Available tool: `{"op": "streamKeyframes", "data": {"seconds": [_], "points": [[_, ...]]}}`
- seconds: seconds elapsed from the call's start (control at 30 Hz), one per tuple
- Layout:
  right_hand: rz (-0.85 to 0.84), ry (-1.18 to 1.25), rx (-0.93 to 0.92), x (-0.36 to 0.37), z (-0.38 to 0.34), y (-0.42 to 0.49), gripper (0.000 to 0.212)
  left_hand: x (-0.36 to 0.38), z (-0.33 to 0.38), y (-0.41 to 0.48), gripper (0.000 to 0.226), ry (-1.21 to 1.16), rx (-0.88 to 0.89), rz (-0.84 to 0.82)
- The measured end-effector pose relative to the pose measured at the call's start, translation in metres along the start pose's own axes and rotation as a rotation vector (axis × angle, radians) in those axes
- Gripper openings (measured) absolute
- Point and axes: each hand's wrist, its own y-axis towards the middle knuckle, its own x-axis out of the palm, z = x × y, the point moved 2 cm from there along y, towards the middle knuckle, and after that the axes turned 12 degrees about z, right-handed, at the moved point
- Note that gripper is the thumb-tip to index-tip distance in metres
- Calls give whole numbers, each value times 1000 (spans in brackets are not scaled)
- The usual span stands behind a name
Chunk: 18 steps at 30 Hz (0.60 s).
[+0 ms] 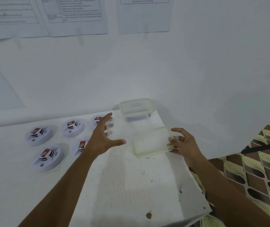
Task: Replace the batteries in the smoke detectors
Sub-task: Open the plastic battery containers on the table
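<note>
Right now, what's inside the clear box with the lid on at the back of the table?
Through the clear box, something dark lies along the bottom, too blurred to identify. The right hand holds a separate lid; the left hand hovers open.

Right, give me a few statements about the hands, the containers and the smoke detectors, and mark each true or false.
1. The right hand holds a green-rimmed container lid. True.
2. The left hand grips a smoke detector. False: it is open, fingers spread, in front of a clear container.
3. Five smoke detectors lie on the white table. True, two partly hidden behind the left arm.
4. The far lidded container sits at the table's near edge. False: it is by the wall.
5. The detectors lie right of the containers. False: left.
</note>
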Motion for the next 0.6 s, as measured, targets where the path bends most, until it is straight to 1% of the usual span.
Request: {"op": "streamKeyframes", "data": {"seconds": [0.07,0.13,0.17,0.23,0.27,0.3,0.37,0.47,0.53,0.6], "points": [[-17,9,31,10,6,1,35,10,0,-5,114,15,3,-42],[-7,-52,32,16,10,2,30,21,-2,-10,119,28,1,-75],[15,-154,-12,16,11,2,26,27,-3,-12,121,43,2,-91],[69,-392,-158,12,8,3,21,37,-4,-17,121,92,21,-115],[87,-455,-215,9,6,3,20,42,-5,-20,120,116,32,-122],[92,-464,-242,6,5,4,21,46,-5,-23,118,135,41,-127],[82,-427,-235,-1,5,8,23,51,-6,-28,117,154,39,-123],[22,-427,-246,-9,6,14,21,51,-11,-32,122,189,14,-100],[-46,-408,-248,-7,8,14,20,48,-16,-35,124,146,-28,-93],[-87,-342,-243,-3,11,12,21,44,-22,-39,119,85,-78,-101]]}}
